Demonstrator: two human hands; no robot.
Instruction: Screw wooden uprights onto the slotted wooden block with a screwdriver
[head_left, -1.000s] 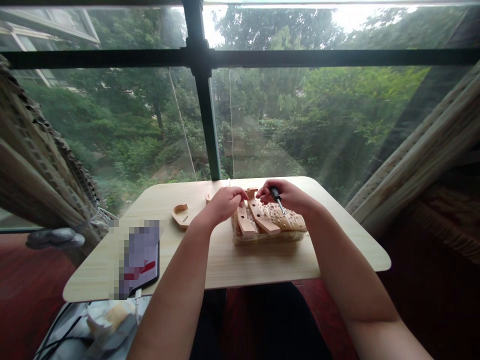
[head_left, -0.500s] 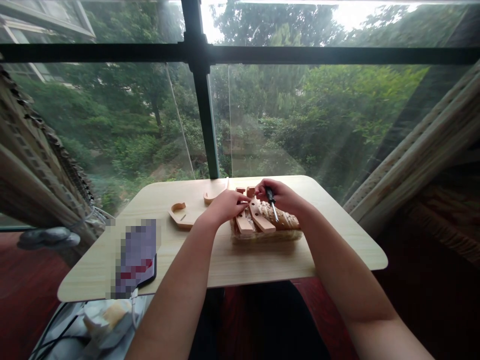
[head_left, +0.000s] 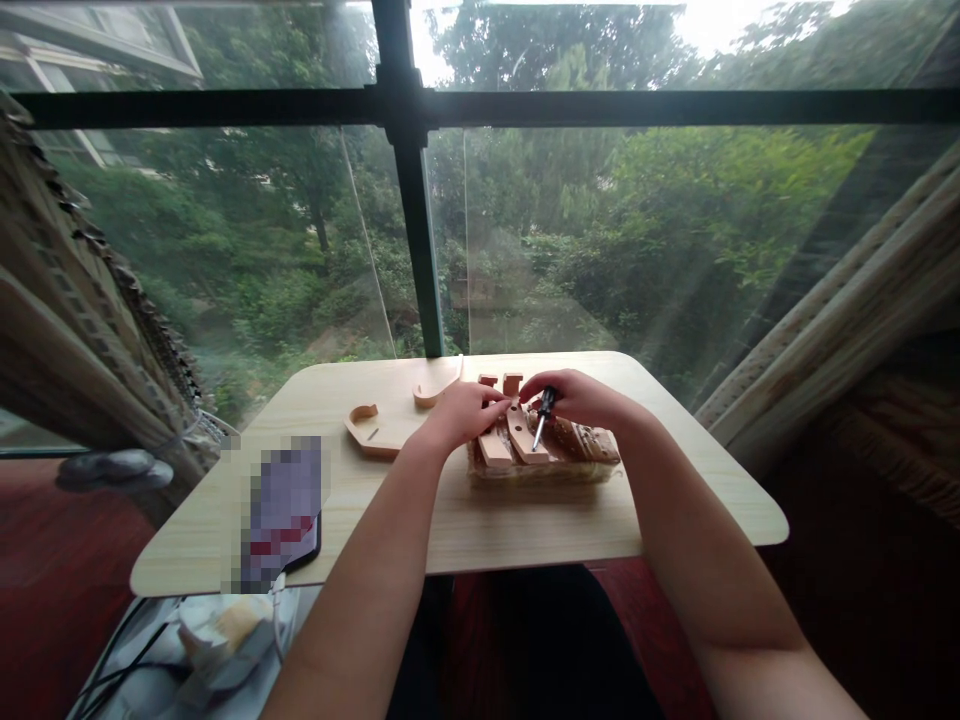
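Note:
Two pale wooden pieces with dark holes, one of them a wooden piece (head_left: pixel 525 437) nearer the right, lie side by side on a brown patterned block (head_left: pixel 581 440). My left hand (head_left: pixel 472 408) reaches over their upper part, its fingertips touching the wood; what it grips, if anything, is too small to tell. Held in my right hand (head_left: pixel 574 395) is a screwdriver (head_left: pixel 545 410) with a black handle, its metal shaft slanting down over the right piece. The thumb and forefinger of that hand come close to the upper end of this piece.
A curved wooden piece (head_left: pixel 367 432) lies left of my left hand on the pale table (head_left: pixel 375 520), with another curved piece (head_left: pixel 427 396) behind it. A phone (head_left: pixel 306 555), partly blurred out, is near the front left edge. Cables and bags sit below the table's left side.
The screwdriver's tip has swung left, over the right wooden piece. My right hand has shifted slightly, showing more of the patterned block. The whole view has shifted a little.

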